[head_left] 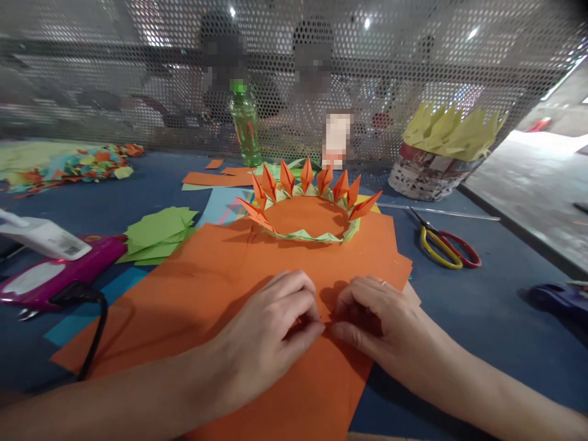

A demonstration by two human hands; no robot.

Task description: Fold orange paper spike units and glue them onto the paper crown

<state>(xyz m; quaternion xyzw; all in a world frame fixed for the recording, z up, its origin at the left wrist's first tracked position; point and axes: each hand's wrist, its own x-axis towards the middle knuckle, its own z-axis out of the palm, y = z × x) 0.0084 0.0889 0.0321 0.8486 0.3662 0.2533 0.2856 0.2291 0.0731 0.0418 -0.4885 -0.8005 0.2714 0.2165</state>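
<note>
The left hand (294, 312) curls over orange paper (211, 275), fingertips close together. The crown (307, 177) sits ahead, on the paper. The right hand (379, 315) curls too. I can't tell if they hold anything. Tugging the paper could tip the crown.

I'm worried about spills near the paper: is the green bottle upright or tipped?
Upright: the bottle stands on the table, its green top uppermost. I cannot tell how full it is.
</note>
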